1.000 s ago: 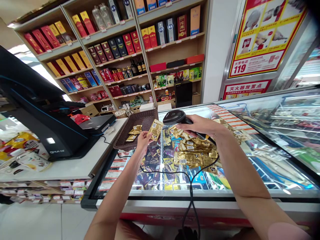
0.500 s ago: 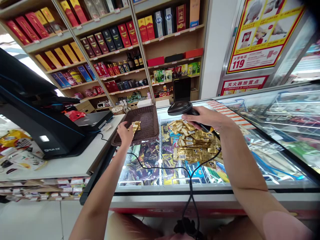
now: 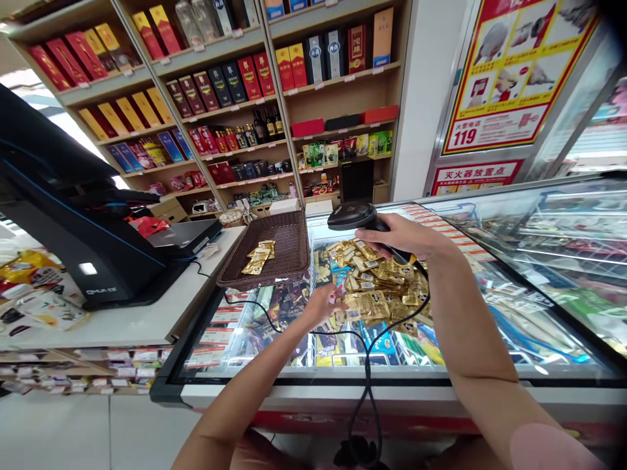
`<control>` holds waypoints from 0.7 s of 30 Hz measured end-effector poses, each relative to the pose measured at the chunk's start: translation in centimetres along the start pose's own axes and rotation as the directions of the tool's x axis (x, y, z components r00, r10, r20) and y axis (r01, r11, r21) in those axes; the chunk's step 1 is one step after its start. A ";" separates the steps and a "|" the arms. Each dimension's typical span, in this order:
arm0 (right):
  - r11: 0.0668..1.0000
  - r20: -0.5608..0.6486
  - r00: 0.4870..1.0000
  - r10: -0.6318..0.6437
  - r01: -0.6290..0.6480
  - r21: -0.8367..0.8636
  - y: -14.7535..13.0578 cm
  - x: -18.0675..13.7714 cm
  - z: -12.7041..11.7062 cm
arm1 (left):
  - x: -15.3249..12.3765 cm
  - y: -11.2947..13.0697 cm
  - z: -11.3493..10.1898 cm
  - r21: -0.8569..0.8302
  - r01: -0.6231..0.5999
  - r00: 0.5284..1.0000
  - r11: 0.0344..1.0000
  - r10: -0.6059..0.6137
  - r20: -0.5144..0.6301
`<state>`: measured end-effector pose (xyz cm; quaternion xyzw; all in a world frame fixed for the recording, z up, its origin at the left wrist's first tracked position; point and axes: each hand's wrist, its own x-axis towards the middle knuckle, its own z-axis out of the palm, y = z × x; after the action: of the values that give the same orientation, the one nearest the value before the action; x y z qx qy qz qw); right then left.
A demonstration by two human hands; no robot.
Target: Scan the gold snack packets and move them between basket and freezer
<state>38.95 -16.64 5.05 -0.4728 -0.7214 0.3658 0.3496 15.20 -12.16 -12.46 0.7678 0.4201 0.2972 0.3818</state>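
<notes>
My right hand (image 3: 404, 235) grips a black handheld barcode scanner (image 3: 350, 215), held above a pile of gold foil packets (image 3: 375, 303). The scanner's black cable (image 3: 337, 332) loops down over the freezer's glass lid. My left hand (image 3: 323, 305) is at the left edge of that pile, fingers apart and nothing held; whether the fingertips touch a packet I cannot tell. To its left, a brown woven basket (image 3: 294, 241) holds several gold packets (image 3: 257, 261) of the same kind.
Below the pile is a glass-topped chest freezer (image 3: 235, 378) with colourful packages inside. A white counter (image 3: 147, 326) on the left carries a black checkout machine (image 3: 112, 254). Shelves (image 3: 255, 104) of boxes and bottles stand behind. A fire-safety poster (image 3: 490, 124) hangs at right.
My left hand has let go of a gold packet in the basket and moved right to the pile. My right hand still holds the scanner in about the same place.
</notes>
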 end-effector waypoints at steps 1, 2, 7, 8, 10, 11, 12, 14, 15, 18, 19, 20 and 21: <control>1.000 0.000 1.000 -0.004 0.004 -0.001 0.0 0.0 0.0 | 0.0 0.0 -0.7 -0.020 0.013 1.000 1.000 -0.013 0.016; 1.000 -0.002 1.000 -0.006 0.006 -0.002 0.0 0.0 0.0 | 0.0 0.1 -1.5 -0.040 0.024 0.999 0.999 -0.023 0.030; 1.000 -0.009 1.000 -0.008 0.008 0.016 -0.1 0.0 0.3 | 1.2 1.5 -6.1 -0.133 0.018 0.998 0.991 -0.026 -0.056; 1.000 -0.010 1.000 -0.010 0.010 0.023 -0.2 0.0 0.4 | 1.6 1.8 -6.9 -0.158 0.001 0.994 0.987 -0.018 -0.111; 1.000 -0.011 1.000 -0.014 0.015 0.027 -0.2 0.1 0.6 | 2.5 2.2 -8.5 -0.215 -0.042 0.972 0.976 -0.010 -0.236; 1.000 -0.010 1.000 -0.015 0.015 0.024 -0.3 0.2 0.6 | 2.8 2.4 -9.1 -0.243 -0.064 0.955 0.968 -0.012 -0.297; 1.000 -0.009 1.000 -0.013 0.014 0.020 -0.3 0.3 0.7 | 3.0 2.4 -9.7 -0.270 -0.083 0.937 0.959 -0.017 -0.350; 1.000 -0.009 1.000 -0.008 0.008 0.010 -0.3 0.4 0.9 | 3.2 2.2 -10.8 -0.316 -0.114 0.902 0.942 -0.035 -0.430; 1.000 -0.006 1.000 -0.004 0.004 0.004 -0.3 0.5 1.0 | 3.2 2.1 -11.2 -0.335 -0.125 0.887 0.934 -0.046 -0.459; 1.000 0.013 1.000 0.005 -0.006 0.001 -0.4 0.5 1.5 | 2.8 1.4 -12.1 -0.375 -0.139 0.856 0.916 -0.079 -0.511; 1.000 0.025 1.000 0.005 -0.005 0.009 -0.4 0.5 1.7 | 2.7 1.2 -12.3 -0.386 -0.140 0.850 0.912 -0.089 -0.520; 1.000 0.039 0.999 0.002 -0.003 0.020 -0.5 0.5 1.8 | 2.6 1.0 -12.4 -0.396 -0.141 0.845 0.907 -0.098 -0.526; 1.000 0.054 0.999 -0.001 0.000 0.031 -0.5 0.6 2.0 | 2.6 0.9 -12.4 -0.405 -0.143 0.840 0.903 -0.106 -0.532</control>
<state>36.83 -16.67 4.61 -0.4570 -0.7249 0.3896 0.3375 7.10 -6.04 -4.78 0.5529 0.4273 0.5906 0.4037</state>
